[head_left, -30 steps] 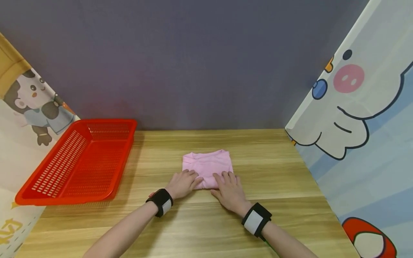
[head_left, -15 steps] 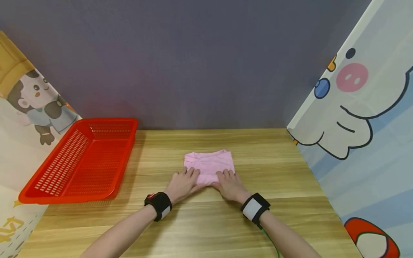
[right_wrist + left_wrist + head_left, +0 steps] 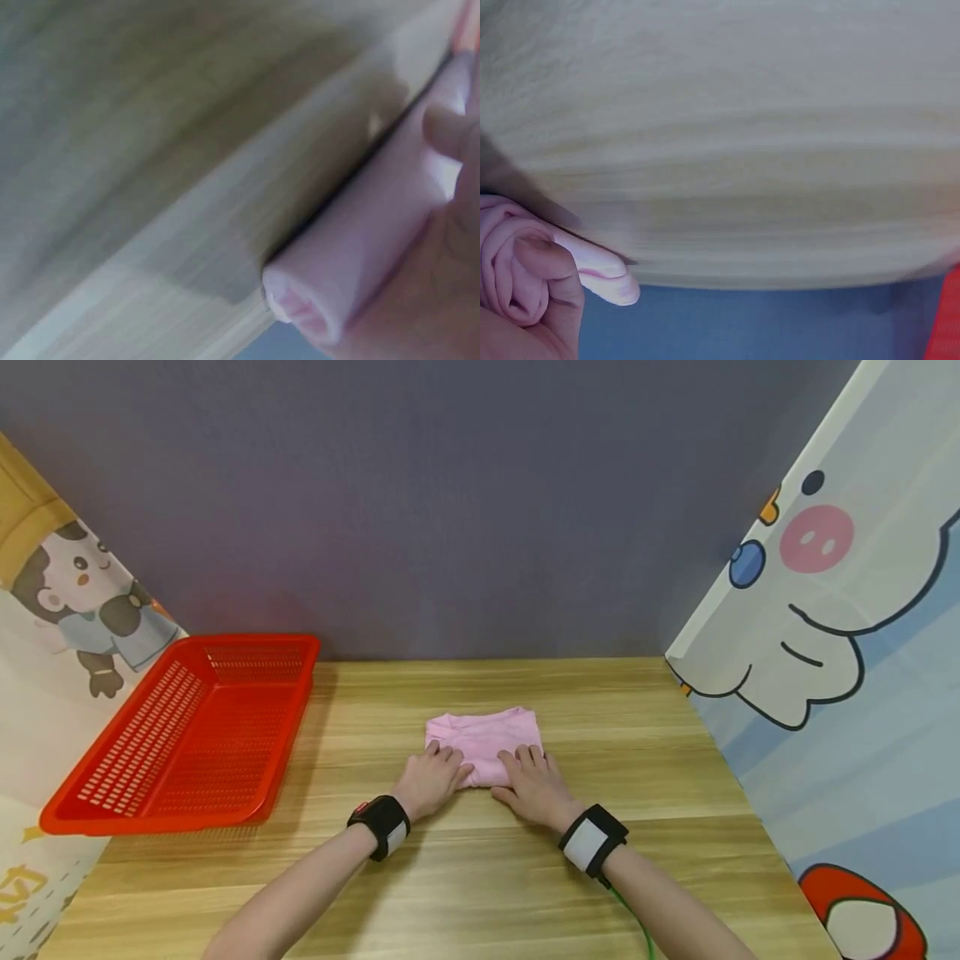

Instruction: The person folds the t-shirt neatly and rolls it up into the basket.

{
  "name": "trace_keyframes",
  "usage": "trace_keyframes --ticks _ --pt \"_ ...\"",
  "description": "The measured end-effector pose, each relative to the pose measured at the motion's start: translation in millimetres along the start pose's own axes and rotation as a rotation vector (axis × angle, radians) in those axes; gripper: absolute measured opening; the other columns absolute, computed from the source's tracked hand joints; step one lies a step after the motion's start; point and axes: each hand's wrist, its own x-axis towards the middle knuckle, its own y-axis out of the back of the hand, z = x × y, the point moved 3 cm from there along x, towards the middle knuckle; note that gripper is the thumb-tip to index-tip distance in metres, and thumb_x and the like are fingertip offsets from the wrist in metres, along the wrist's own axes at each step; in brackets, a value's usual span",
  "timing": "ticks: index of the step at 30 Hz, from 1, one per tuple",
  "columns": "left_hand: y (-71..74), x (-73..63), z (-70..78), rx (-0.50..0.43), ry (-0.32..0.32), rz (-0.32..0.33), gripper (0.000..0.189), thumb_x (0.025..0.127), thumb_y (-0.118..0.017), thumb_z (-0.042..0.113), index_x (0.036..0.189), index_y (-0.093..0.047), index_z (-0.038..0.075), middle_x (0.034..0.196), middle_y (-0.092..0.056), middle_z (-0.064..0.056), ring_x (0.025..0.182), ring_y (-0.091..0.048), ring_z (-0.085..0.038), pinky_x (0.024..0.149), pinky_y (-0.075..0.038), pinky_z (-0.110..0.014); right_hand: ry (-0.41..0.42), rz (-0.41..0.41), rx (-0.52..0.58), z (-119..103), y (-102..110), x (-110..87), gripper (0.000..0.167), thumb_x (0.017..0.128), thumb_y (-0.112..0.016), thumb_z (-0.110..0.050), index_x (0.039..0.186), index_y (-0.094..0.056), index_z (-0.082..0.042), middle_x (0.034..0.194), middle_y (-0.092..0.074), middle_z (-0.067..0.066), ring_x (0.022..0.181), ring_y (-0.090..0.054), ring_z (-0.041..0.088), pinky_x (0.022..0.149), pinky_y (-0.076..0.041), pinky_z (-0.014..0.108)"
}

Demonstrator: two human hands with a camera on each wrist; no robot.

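Observation:
A pink cloth [image 3: 487, 735] lies on the wooden tabletop, its far part flat with a raised, creased back edge. Its near edge is rolled up; the spiral end of the roll [image 3: 514, 277] shows in the left wrist view. My left hand [image 3: 429, 783] holds the left part of this roll, thumb bent against it. On the right part, my right hand [image 3: 534, 789] grips the roll with fingers over the top and thumb along the near side. From the right wrist, the cloth roll [image 3: 360, 240] looks thick and even. Both wrists wear black straps.
A red perforated plastic basket [image 3: 217, 735] stands at the left of the wooden table [image 3: 465, 893]. A grey panel [image 3: 480, 510] rises behind the table. Cartoon-printed sheets flank both sides. A green cable [image 3: 633, 914] hangs from the right wrist strap.
The cloth's near edge has been rolled slightly away from me. Both thumbs were tucked at the near edge half a second ago and now sit higher on the roll. The basket is unmoved.

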Motion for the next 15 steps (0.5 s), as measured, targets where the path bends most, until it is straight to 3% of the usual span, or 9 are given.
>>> trace_keyframes --ticks 3,8,12,15 --pt "-0.2 4.9 -2.3 -0.036 0.054 -0.051 0.037 0.107 -0.042 0.042 0.096 -0.065 0.015 0.094 -0.072 -0.003 0.092 -0.063 -0.025 0.049 -0.05 -0.036 0.024 0.102 -0.065 -5 0 -1.8 0.057 0.097 -0.061 -0.047 0.14 -0.046 -0.012 0.123 -0.052 0.016 0.119 -0.048 0.037 0.1 -0.04 0.057" --pt "0.7 9.5 -4.0 -0.083 0.102 -0.072 0.041 0.108 -0.04 0.041 0.097 -0.07 0.014 0.094 -0.073 -0.003 0.09 -0.061 -0.025 0.048 -0.048 -0.036 0.046 0.189 -0.109 -6 -5 0.2 0.045 0.1 -0.057 -0.042 0.133 -0.047 -0.012 0.113 -0.052 0.015 0.109 -0.05 0.035 0.091 -0.042 0.052" --pt "-1.4 8.5 -4.1 -0.08 0.108 -0.041 0.043 0.107 -0.04 0.042 0.093 -0.068 0.013 0.092 -0.07 -0.003 0.088 -0.06 -0.025 0.046 -0.044 -0.033 0.052 0.165 -0.086 -2 -7 6.0 0.039 0.101 -0.055 -0.038 0.128 -0.049 -0.012 0.103 -0.051 0.014 0.1 -0.05 0.034 0.085 -0.042 0.049" --pt "-2.6 4.8 -4.1 -0.018 0.082 0.003 0.04 0.106 -0.041 0.045 0.098 -0.064 0.013 0.095 -0.066 -0.005 0.091 -0.06 -0.024 0.046 -0.045 -0.033 0.034 0.074 -0.022 2 -6 12.5 0.037 0.103 -0.051 -0.036 0.131 -0.049 -0.012 0.105 -0.052 0.015 0.102 -0.049 0.036 0.088 -0.041 0.052"
